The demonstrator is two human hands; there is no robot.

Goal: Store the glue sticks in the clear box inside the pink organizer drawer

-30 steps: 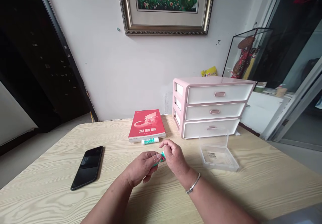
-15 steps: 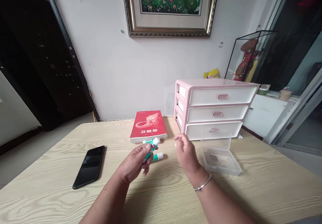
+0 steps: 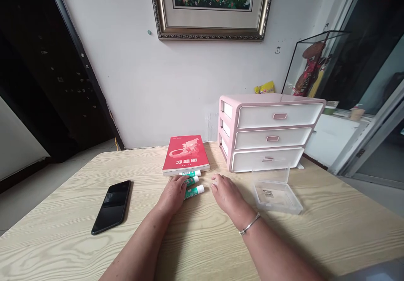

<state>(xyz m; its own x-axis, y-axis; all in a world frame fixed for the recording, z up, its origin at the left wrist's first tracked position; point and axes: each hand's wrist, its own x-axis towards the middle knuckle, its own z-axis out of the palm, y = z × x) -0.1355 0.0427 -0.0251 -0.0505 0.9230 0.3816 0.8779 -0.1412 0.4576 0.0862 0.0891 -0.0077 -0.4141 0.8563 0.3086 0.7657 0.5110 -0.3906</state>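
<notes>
Glue sticks, 3 in all, lie side by side on a wood-grain table, just in front of a red book, their white ends pointing right. The lineup looks close to finished: the rear stick and the front stick appear set down, while the middle stick, partly covered, may not yet be let go. Whether more is left to do cannot be read from the scene. The left hand is low over the left ends of the row, fingers partly curled at the middle stick; whether it grips or merely touches cannot be told, since its fingertips are hidden. The right hand is near the row, apart from all 3 sticks, its fingers bent inward. Something pale shows at its fingertips, too small to identify, so a hold there cannot be confirmed. A clear plastic box, lid raised, sits before a pink drawer unit; a black phone lies at left.
</notes>
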